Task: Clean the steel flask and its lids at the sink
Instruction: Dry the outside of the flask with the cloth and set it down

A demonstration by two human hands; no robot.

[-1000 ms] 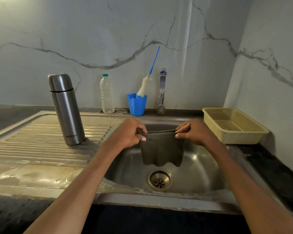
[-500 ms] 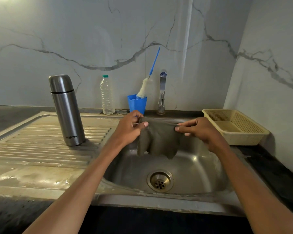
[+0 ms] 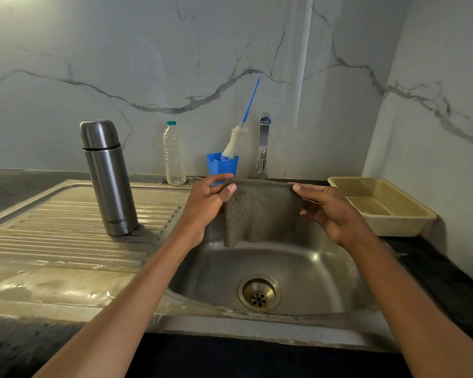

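2 hands (image 3: pixel 206 207) (image 3: pixel 329 211) on cloth (image 3: pixel 260 211), steel flask (image 3: pixel 108 177) well left.

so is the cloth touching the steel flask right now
Apart. The head view shows the cloth held up over the sink basin by the left hand and right hand, with bare drainboard between it and the upright flask.

At the back wall, a clear plastic water bottle (image 3: pixel 174 155) with a green cap, standing upright, and just beside it a blue plastic cup (image 3: pixel 222 166) holding a white bottle brush (image 3: pixel 236 141) with a blue handle, tilted to the right. Further right, on the dark counter (image 3: pixel 445 279) near the side wall, a beige perforated plastic basket (image 3: pixel 388 211). Behind everything, white marble wall (image 3: pixel 148 64) with grey veins.
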